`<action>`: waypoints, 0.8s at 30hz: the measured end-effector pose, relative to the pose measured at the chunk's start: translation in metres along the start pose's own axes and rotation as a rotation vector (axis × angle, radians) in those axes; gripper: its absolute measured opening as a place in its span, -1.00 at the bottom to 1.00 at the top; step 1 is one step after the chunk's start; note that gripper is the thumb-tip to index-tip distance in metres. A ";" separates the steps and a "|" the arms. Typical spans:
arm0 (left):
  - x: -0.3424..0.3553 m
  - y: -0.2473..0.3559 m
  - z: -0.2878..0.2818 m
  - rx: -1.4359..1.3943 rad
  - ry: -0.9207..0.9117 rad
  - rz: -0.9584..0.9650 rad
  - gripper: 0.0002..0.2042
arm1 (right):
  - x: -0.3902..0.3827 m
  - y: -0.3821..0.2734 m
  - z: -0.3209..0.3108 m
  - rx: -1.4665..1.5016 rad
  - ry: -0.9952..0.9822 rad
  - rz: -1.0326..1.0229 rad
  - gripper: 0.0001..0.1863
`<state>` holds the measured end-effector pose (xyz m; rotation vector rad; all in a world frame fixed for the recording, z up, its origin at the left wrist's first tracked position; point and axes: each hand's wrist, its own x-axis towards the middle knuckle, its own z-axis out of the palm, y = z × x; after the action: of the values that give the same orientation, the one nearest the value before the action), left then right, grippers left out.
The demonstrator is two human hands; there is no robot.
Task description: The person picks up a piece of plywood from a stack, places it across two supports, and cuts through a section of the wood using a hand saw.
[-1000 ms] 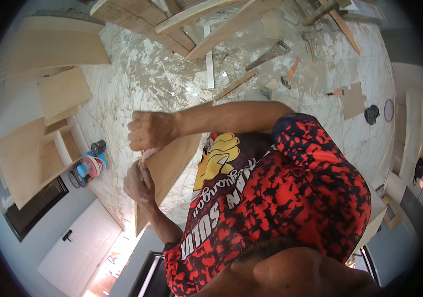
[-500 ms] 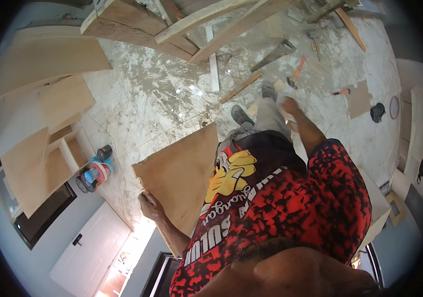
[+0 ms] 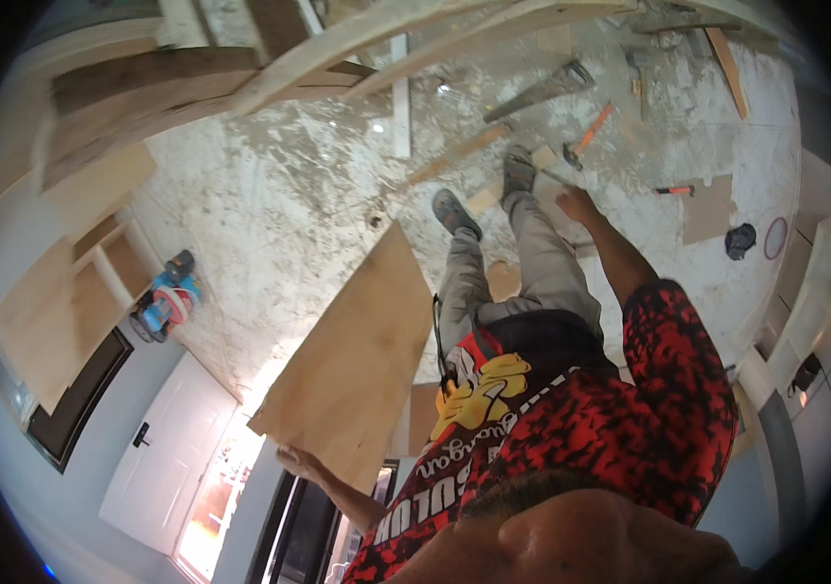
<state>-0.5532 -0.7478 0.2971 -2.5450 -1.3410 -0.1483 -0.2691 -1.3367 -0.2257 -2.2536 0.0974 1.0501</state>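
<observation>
A tan plywood board (image 3: 343,350) hangs beside my left leg. My left hand (image 3: 304,462) grips its lower left edge, fingers partly hidden behind it. My right hand (image 3: 576,206) is out at my right side beside my grey-trousered leg (image 3: 552,263), fingers curled near a thin item that I cannot make out clearly. My two shoes (image 3: 454,216) show on the dusty floor, beside a short wood piece (image 3: 484,198).
Wooden frames (image 3: 143,97) span the top. A saw (image 3: 537,92), orange hammer (image 3: 589,134), smaller orange-handled tool (image 3: 673,191) and black object (image 3: 739,241) lie on the floor (image 3: 270,195). At left are cabinets (image 3: 114,263), blue-red equipment (image 3: 167,302) and a white door (image 3: 167,448).
My right hand left the board and moved out to the right. The board now hangs from my left hand, lower at my side. The view has shifted, showing my legs and more framing.
</observation>
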 end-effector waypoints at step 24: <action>0.030 0.080 0.056 0.178 -0.145 -0.463 -0.38 | 0.397 0.167 -0.017 -1.099 0.055 0.081 -0.45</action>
<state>-0.4716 -0.7517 0.2355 -2.0981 -1.8892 0.0686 -0.0424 -1.4019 -0.5866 -3.2583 -0.4867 1.2560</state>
